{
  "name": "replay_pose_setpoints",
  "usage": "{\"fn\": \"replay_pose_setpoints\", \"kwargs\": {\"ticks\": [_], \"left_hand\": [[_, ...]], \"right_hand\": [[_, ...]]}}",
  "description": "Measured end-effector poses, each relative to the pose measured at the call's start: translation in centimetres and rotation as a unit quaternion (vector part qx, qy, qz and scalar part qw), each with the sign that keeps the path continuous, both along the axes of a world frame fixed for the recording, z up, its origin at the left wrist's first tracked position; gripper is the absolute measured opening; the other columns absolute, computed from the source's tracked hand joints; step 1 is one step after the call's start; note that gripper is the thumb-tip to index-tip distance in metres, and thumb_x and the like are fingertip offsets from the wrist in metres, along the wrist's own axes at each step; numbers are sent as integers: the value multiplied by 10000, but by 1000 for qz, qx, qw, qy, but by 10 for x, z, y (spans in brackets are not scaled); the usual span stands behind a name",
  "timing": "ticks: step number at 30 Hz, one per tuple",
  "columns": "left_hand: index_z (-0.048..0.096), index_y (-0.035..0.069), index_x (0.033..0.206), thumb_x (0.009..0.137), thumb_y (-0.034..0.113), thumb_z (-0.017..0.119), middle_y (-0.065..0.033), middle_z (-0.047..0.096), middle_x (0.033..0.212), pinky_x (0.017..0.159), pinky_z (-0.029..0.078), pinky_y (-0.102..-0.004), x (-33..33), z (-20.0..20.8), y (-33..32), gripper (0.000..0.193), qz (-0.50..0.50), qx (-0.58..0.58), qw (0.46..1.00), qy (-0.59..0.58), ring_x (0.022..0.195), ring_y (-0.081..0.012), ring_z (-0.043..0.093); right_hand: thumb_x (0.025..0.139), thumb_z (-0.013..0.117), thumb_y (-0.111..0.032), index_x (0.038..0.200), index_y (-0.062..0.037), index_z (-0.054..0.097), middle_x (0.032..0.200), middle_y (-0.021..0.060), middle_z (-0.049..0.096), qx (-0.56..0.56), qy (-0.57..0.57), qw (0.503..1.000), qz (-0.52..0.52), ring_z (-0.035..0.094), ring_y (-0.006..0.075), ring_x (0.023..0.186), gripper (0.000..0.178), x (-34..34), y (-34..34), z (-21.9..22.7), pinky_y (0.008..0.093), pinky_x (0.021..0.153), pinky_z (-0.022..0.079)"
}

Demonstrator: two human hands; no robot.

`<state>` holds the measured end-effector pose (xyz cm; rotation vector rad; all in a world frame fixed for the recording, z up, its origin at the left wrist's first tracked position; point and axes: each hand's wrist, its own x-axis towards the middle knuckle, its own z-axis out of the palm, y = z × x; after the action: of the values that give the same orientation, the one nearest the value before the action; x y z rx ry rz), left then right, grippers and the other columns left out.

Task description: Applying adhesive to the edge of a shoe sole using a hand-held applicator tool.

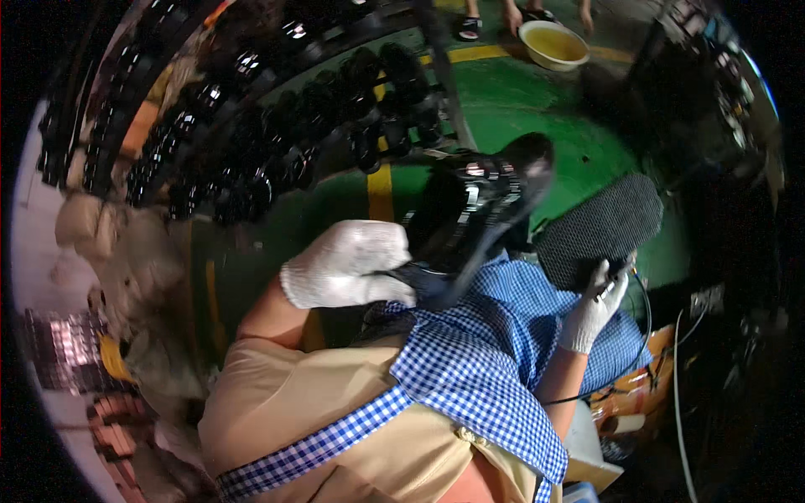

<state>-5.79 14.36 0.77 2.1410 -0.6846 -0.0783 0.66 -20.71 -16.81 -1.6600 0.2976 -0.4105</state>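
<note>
My left hand, in a white knit glove, is closed on the near end of a glossy black shoe, its toe pointing up and to the right above my lap. My left fingertips are partly hidden against the shoe. To the right, my right hand, also gloved in white, grips the lower end of a flat, rounded black paddle-like thing with a mesh-textured face. The paddle stands apart from the shoe, and I cannot make out its exact kind. A blue checked apron covers my lap.
Racks with rows of black shoes stand ahead on the left. Farther off, another person's hands are at a pale basin on the green floor. A dark cable runs near my right hand, beside an orange-brown box.
</note>
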Motion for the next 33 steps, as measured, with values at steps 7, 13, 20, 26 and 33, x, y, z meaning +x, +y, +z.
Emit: {"fn": "replay_pose_setpoints", "kwargs": {"ticks": [7, 13, 20, 26, 33], "left_hand": [[642, -19, 927, 882, 218, 808, -141, 582, 881, 766, 486, -401, -61, -90, 98, 292, 362, 119, 911, 155, 814, -326, 591], [666, -7, 1002, 929, 352, 709, -197, 621, 1006, 788, 490, -478, -33, -207, 188, 369, 489, 215, 845, 13, 939, -426, 617], [667, 68, 1069, 948, 378, 616, -160, 639, 1148, 871, 532, -519, 56, -279, 261, 336, 498, 246, 830, 46, 1076, -410, 643], [665, 109, 1088, 980, 310, 640, -157, 656, 1149, 847, 550, -519, 78, -276, 228, 229, 614, 259, 745, -32, 1040, -411, 668], [618, 108, 1339, 883, 136, 844, -92, 721, 1204, 929, 592, -381, 80, -117, 81, 509, 379, -244, 893, -20, 1090, -212, 711]], "right_hand": [[1108, 528, -282, 1609, 9, 354, 1643, 236, 393, -121, 10, 992, -18, 376, 337, 1518, 604, 1, -35, -6, 429, 1258, 248], [1118, 481, -259, 1606, 4, 360, 1657, 205, 388, -250, 9, 968, 0, 370, 343, 1527, 568, -5, -54, -5, 432, 1261, 266], [1115, 491, -305, 1615, 10, 340, 1674, 230, 344, -197, 40, 978, -49, 385, 361, 1510, 610, -25, -61, 30, 447, 1248, 296], [1112, 483, -281, 1612, 27, 336, 1663, 253, 349, -236, 70, 967, -68, 379, 369, 1511, 605, -27, -54, 35, 446, 1252, 283], [1107, 485, -284, 1572, 71, 386, 1619, 279, 408, -307, 35, 950, -39, 411, 375, 1483, 593, -30, -68, 28, 449, 1222, 324]]}}
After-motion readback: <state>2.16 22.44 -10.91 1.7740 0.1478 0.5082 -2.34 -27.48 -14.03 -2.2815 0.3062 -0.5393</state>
